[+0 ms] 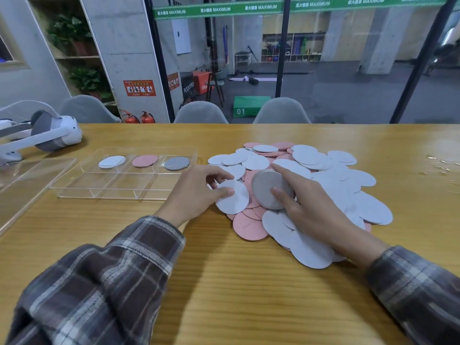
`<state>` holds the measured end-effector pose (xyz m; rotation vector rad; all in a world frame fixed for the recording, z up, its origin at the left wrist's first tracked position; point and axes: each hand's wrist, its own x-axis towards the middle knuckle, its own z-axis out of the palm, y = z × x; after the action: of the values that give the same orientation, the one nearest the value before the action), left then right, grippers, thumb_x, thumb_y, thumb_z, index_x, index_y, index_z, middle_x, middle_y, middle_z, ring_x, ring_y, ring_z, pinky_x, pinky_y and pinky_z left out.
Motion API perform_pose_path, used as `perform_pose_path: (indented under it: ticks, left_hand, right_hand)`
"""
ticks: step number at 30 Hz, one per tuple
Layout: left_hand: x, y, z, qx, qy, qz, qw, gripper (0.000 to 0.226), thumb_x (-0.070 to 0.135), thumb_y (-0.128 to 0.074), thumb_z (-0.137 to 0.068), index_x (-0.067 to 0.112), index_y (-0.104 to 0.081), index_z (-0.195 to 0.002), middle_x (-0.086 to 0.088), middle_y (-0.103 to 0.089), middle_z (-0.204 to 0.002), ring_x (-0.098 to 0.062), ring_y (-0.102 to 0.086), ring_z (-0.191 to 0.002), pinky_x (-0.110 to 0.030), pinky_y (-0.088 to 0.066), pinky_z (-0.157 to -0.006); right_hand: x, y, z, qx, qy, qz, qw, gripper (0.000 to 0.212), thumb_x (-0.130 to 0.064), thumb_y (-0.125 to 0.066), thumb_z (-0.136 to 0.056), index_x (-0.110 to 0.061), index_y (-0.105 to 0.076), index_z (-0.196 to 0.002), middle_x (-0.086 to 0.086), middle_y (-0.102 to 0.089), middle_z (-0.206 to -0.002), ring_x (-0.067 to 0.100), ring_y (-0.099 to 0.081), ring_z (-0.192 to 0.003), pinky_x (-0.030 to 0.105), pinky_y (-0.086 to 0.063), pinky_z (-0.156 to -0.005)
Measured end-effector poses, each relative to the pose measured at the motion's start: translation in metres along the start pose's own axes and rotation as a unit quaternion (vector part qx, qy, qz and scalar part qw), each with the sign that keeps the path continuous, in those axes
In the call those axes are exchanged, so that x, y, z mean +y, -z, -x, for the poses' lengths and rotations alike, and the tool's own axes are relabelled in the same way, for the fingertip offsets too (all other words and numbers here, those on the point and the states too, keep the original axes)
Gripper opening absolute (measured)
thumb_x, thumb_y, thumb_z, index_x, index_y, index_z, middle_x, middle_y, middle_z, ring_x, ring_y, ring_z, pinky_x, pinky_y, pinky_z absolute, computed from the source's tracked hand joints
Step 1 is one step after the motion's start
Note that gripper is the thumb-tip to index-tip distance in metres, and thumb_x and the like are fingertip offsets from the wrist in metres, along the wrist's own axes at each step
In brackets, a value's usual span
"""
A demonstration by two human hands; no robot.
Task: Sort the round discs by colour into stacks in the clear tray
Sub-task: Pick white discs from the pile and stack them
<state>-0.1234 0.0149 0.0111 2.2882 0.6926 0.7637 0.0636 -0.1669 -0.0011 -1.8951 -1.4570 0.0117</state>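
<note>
Dozens of discs (331, 180): thin, round, white and pink, heaped on the tabletop (224, 282) right of the tray.
Left hand (196, 192): pinches a white disc (234, 202) at the heap's left edge.
Right hand (311, 207): thumb and forefinger grip a tilted grey stack (267, 188) over the heap.
Tray (119, 192): clear, divided; far compartments hold a white set (112, 162), pink set (144, 161), grey set (177, 163).
Lid (29, 185): left of tray.

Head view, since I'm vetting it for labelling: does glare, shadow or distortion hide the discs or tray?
Head view: soft, even light, discs sharp with distinct colours; head view: the clear tray walls faint, little glare; head view: wide-angle lens tilts the background poles outward, soft shadows fall on the table.
</note>
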Motion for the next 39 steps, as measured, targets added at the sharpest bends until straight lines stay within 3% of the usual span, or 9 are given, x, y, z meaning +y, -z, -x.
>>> perform_pose_path:
  ticks: [2,8,11,15,18,23,29,33,39]
  left_hand:
    - [0.0,0.004,-0.002,-0.01,0.0,0.052,0.999,0.014,0.02,-0.086,-0.083,0.025,-0.081,-0.095,0.0,-0.071,-0.082,-0.004,-0.057,-0.07,-0.026,-0.04,-0.094]
    - [0.013,0.004,0.001,-0.08,0.01,0.216,0.973,0.012,0.012,-0.082,-0.088,0.007,-0.078,-0.099,-0.004,-0.068,-0.083,-0.009,-0.057,-0.073,-0.018,-0.046,-0.061]
    - [0.016,-0.006,0.002,-0.058,0.003,0.212,0.975,0.013,0.01,-0.084,-0.086,0.009,-0.078,-0.098,-0.003,-0.07,-0.08,-0.011,-0.059,-0.07,-0.022,-0.049,-0.064]
    - [0.023,-0.023,0.004,0.0,-0.018,0.18,0.984,0.014,0.012,-0.088,-0.081,0.013,-0.077,-0.089,-0.007,-0.074,-0.08,-0.012,-0.062,-0.07,-0.03,-0.053,-0.066]
    - [0.026,-0.032,0.006,0.027,-0.012,0.169,0.985,0.018,0.017,-0.091,-0.078,0.016,-0.075,-0.086,-0.005,-0.073,-0.078,-0.012,-0.063,-0.067,-0.035,-0.055,-0.067]
    - [0.033,-0.037,0.011,0.038,-0.008,0.173,0.984,0.022,0.021,-0.091,-0.078,0.015,-0.072,-0.087,-0.006,-0.073,-0.082,-0.029,-0.07,-0.067,-0.044,-0.061,-0.072]
    - [0.038,-0.042,0.015,-0.029,-0.074,0.074,0.994,0.019,0.03,-0.09,-0.08,0.021,-0.073,-0.081,0.008,-0.071,-0.072,-0.006,-0.062,-0.065,-0.017,-0.046,-0.062]
    - [0.041,-0.051,0.018,-0.071,-0.116,0.007,0.991,0.029,0.043,-0.092,-0.074,0.026,-0.078,-0.094,0.009,-0.067,-0.084,-0.008,-0.059,-0.077,-0.011,-0.041,-0.068]
    - [0.058,-0.064,0.018,-0.092,-0.128,-0.003,0.987,0.048,0.053,-0.093,-0.067,0.028,-0.078,-0.106,0.018,-0.064,-0.098,0.002,-0.063,-0.094,-0.009,-0.046,-0.081]
  right_hand:
    - [0.001,0.0,0.0,-0.001,-0.005,-0.008,1.0,0.053,-0.03,-0.054,-0.105,-0.023,-0.04,-0.155,-0.006,-0.056,-0.144,0.009,-0.048,-0.126,0.01,-0.028,-0.088]
    - [0.0,-0.001,-0.001,-0.008,-0.018,-0.037,0.999,0.049,-0.027,-0.049,-0.107,-0.021,-0.041,-0.155,-0.006,-0.061,-0.133,0.01,-0.051,-0.122,0.002,-0.031,-0.087]
    - [-0.001,0.0,-0.001,-0.008,-0.014,-0.053,0.998,0.047,-0.03,-0.044,-0.109,-0.023,-0.042,-0.155,-0.007,-0.063,-0.127,0.004,-0.052,-0.117,-0.001,-0.031,-0.092]
    - [-0.005,0.002,0.001,-0.017,-0.003,-0.087,0.996,0.047,-0.036,-0.038,-0.109,-0.026,-0.042,-0.154,-0.012,-0.062,-0.131,0.001,-0.055,-0.115,0.021,-0.045,-0.1]
    - [-0.007,0.004,0.001,-0.018,0.002,-0.063,0.998,0.048,-0.04,-0.042,-0.107,-0.028,-0.04,-0.154,-0.012,-0.063,-0.123,-0.004,-0.054,-0.104,0.005,-0.038,-0.09]
    - [-0.004,0.003,-0.001,-0.019,0.011,-0.006,1.0,0.057,-0.032,-0.058,-0.102,-0.021,-0.04,-0.156,-0.009,-0.065,-0.114,-0.005,-0.051,-0.086,0.003,-0.035,-0.078]
    - [-0.001,0.017,-0.003,0.008,-0.001,-0.004,1.0,0.055,-0.026,-0.057,-0.103,-0.019,-0.04,-0.155,-0.006,-0.061,-0.133,0.013,-0.053,-0.12,0.015,-0.032,-0.088]
    - [0.009,0.028,-0.001,0.014,-0.007,-0.006,1.0,0.052,-0.024,-0.057,-0.103,-0.023,-0.041,-0.153,-0.025,-0.054,-0.099,0.0,-0.047,-0.092,0.007,-0.035,-0.077]
    - [0.025,0.041,0.003,0.019,-0.03,0.009,0.999,0.055,-0.028,-0.055,-0.104,-0.022,-0.037,-0.156,0.002,-0.059,-0.137,0.018,-0.051,-0.122,0.022,-0.033,-0.091]
